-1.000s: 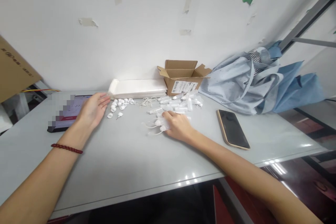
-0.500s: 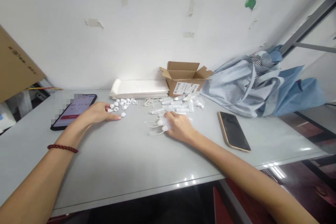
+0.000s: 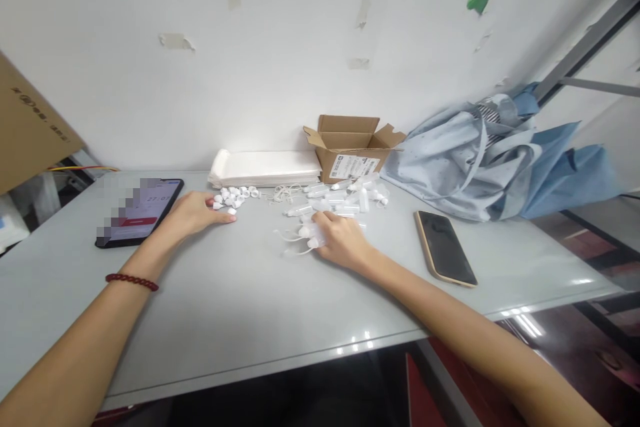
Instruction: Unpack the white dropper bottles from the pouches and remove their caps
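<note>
Small white caps (image 3: pixel 231 195) lie bunched on the table, left of the middle. My left hand (image 3: pixel 200 212) rests at their left side, thumb and fingers apart around the near edge of the bunch. The thumb tip touches or almost touches one cap. Farther right, several small clear plastic bottles (image 3: pixel 333 201) lie in a loose heap. My right hand (image 3: pixel 344 240) is curled over the near side of this heap, its fingers around bottles with thin white tails sticking out to the left. The palm hides how many it holds.
Behind the bottles stands an open cardboard box (image 3: pixel 350 150), beside a white stack of flat sleeves (image 3: pixel 267 170). Thin white loops (image 3: pixel 287 193) lie between caps and bottles. A lit phone (image 3: pixel 145 210) is at left, a dark phone (image 3: pixel 445 247) at right, near a blue cloth bag (image 3: pixel 450 153).
My left hand has moved slightly right and inward, and the caps are closer together, with the stray front cap nearer the bunch. My right hand has stayed in place.
</note>
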